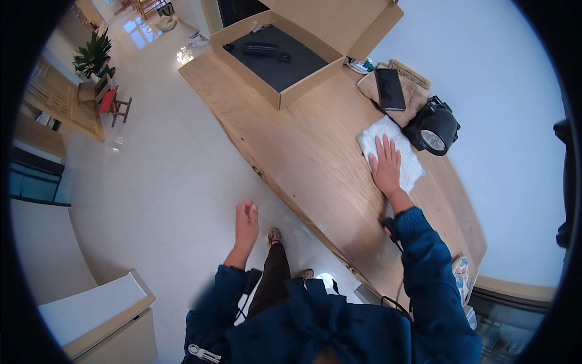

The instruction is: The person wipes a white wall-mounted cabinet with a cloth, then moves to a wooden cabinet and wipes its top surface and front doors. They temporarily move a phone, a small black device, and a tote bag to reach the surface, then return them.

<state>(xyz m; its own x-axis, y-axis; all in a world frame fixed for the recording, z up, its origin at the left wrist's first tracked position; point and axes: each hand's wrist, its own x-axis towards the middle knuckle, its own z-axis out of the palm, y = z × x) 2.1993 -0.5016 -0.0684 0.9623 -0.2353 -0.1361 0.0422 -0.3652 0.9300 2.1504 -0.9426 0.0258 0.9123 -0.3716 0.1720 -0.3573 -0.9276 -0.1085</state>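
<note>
My right hand (387, 167) lies flat, fingers spread, on a folded white cloth (411, 168) on the wooden tabletop (291, 150). The cloth shows on both sides of the hand and under the fingertips. Just beyond it stands a black lamp (434, 127) with a round clear lens. A dark smartphone (390, 89) rests on a folded brown towel (411, 109) behind the cloth. My left hand (247, 220) hangs over the floor, left of the table's edge. Its fingers are curled in, and nothing shows in them.
An open cardboard box (313, 82) with dark lining and black items stands at the table's far end. A white wall runs along the right side. The table's near long edge (259, 172) is uneven. A white cabinet (100, 314) is at lower left, a potted plant (93, 54) farther off.
</note>
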